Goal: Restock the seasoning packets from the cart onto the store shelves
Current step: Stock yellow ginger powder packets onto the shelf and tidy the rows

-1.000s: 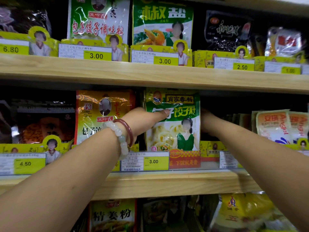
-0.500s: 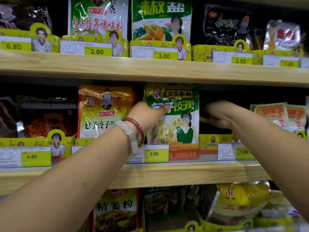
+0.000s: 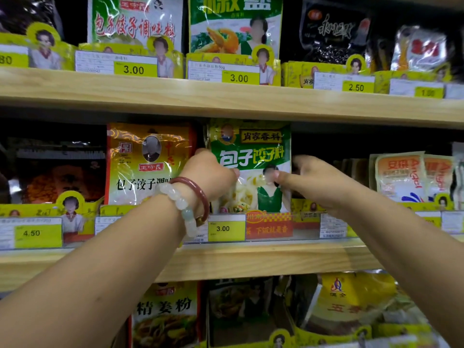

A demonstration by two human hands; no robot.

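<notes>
A green and white seasoning packet (image 3: 251, 144) stands upright on the middle shelf (image 3: 226, 259), behind a 3.00 price tag. My left hand (image 3: 211, 177), with a red bangle and pale beads at the wrist, grips the packet's left edge. My right hand (image 3: 308, 182) holds its right edge, thumb laid across the front. No cart is in view.
A yellow packet (image 3: 148, 162) stands right beside it on the left, orange-white packets (image 3: 401, 174) at the right. The slot behind my right hand looks dark. The upper shelf (image 3: 226, 99) and a lower row of packets (image 3: 165, 312) are full.
My left hand's fingers curled from a straight press on the packet's front to a grip on its left edge. My right hand came forward from behind the packet onto its right edge.
</notes>
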